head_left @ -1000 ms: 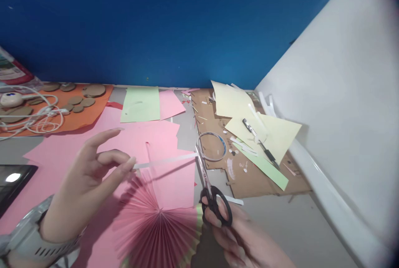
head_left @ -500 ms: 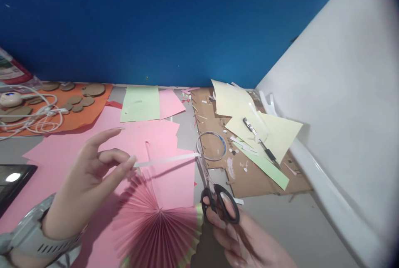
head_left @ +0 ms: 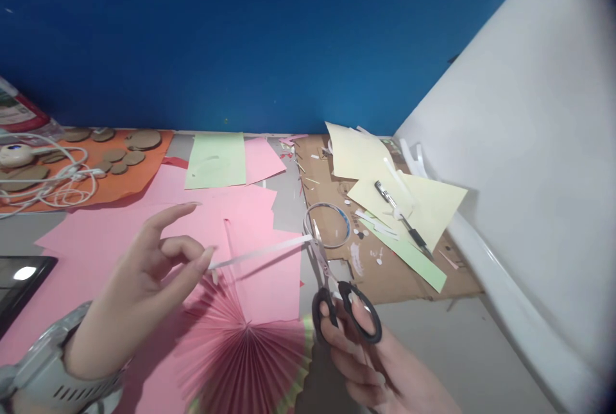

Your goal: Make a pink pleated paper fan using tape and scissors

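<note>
Between thumb and fingers, my left hand (head_left: 154,279) pinches one end of a narrow white strip (head_left: 264,252), perhaps tape. The strip stretches right to the blades of the scissors (head_left: 323,266), whose black handles are in my right hand (head_left: 366,350). Its blades are parted, with the strip's far end at them. Below lies a pleated pink paper fan (head_left: 248,362) with a yellow-green edge, spread in a rounded shape. A tape roll (head_left: 347,228) with a blue inner ring lies just behind the blade tips.
Pink paper (head_left: 168,192) covers the left. Cardboard (head_left: 317,176) at right bears cream sheets (head_left: 428,199), a pen (head_left: 404,221), a green strip (head_left: 409,257) and scraps. Far left are cardboard discs (head_left: 143,139), white cables (head_left: 72,173) and a dark tablet-like device (head_left: 24,292). A blue wall stands behind.
The scissors' handles have spread apart and shifted slightly right, and the blades have opened. My left hand has moved slightly right and down, still pinching the strip, which slopes more.
</note>
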Demonstrator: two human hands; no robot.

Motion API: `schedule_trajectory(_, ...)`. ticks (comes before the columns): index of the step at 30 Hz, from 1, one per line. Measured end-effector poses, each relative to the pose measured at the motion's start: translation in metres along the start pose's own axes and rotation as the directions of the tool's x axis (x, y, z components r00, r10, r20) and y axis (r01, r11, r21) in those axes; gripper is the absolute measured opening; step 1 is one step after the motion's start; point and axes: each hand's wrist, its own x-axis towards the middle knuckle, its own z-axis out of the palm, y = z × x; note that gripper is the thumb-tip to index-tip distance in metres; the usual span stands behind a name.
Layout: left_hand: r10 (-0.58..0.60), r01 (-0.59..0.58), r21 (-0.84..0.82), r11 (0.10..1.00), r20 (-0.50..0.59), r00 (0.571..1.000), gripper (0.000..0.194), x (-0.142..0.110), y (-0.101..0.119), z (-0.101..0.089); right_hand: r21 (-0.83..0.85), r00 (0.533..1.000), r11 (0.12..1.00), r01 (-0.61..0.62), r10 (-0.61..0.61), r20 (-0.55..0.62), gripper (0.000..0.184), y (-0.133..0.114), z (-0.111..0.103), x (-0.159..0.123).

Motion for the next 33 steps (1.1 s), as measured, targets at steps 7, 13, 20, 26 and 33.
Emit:
schedule_trajectory(7, -0.024, 0.023, 0.029, 0.999, 0.023, 0.999, 0.053, 0.001, -0.0015, 0.0013, -0.055, 0.996, 0.998, 0.012, -0.017, -0.09, 0.039, 0.0011, 0.0021, -0.0039)
schedule_trajectory(13, -0.06, 0.06, 0.018, 0.998, 0.024, 0.998, 0.049, 0.0035, 0.0001, 0.0041, -0.065, 0.999, 0.998, 0.02, -0.023, -0.043, 0.039, 0.0021, -0.0038, -0.0029)
schedule_trajectory(20, -0.052, 0.052, 0.031, 0.998, 0.013, 0.999, 0.051, 0.0048, -0.0026, 0.0032, -0.05, 0.998, 0.998, 0.031, -0.033, -0.05, 0.041, 0.0027, -0.0036, -0.0042)
schedule_trajectory(26, -0.051, 0.05, 0.054, 0.997, 0.018, 0.999, 0.05, 0.0063, -0.0017, 0.0035, -0.057, 0.995, 0.997, 0.055, -0.059, -0.084, 0.043, 0.0049, -0.001, -0.0041)
schedule_trajectory(33, -0.035, 0.034, 0.055, 0.998, 0.017, 0.999, 0.051, 0.0071, -0.0022, 0.0046, -0.063, 0.992, 0.997, 0.054, -0.061, -0.11, 0.045, 0.0072, -0.0016, -0.0024)
